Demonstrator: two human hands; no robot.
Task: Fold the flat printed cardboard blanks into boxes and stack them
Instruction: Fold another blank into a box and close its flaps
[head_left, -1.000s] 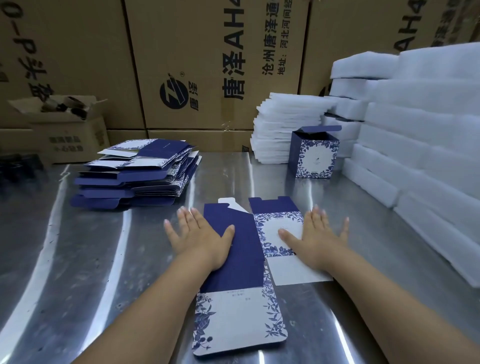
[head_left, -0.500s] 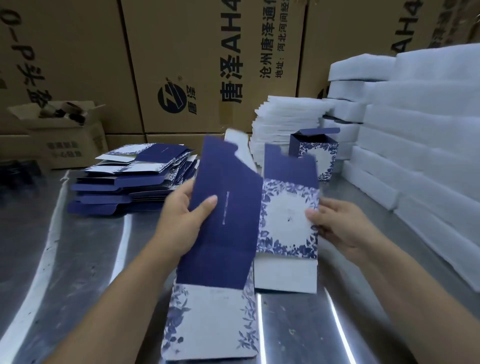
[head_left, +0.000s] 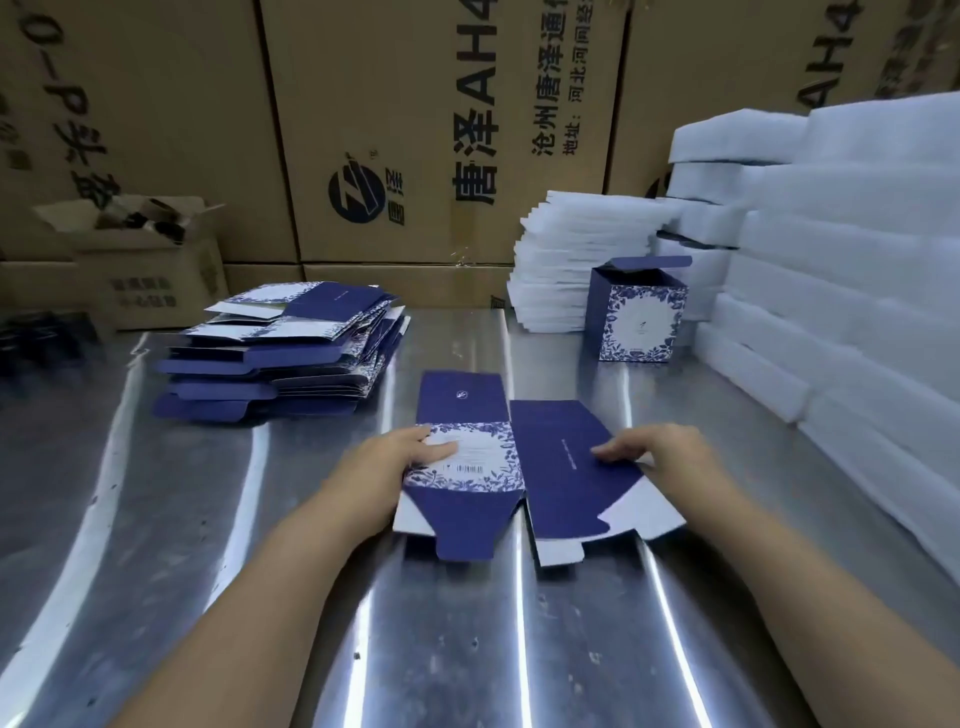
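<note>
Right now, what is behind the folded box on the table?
A stack of white foam sheets and, further right, thicker foam blocks stand behind the folded box. The box covers where they meet.

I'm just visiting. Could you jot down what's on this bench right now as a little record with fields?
Surface: shiny metal table
In work: one cardboard blank, unfolded on the table, printed side up
Left hand: thumb on the floral panel, gripping the blank's left edge
Right hand: bent fingertips on the navy panel near its right edge; grip unclear
Waiting: pile of flat blanks, back left
Finished: one folded box, back right, top flap open
Also: white foam sheets stacked right; brown cartons behind
</note>
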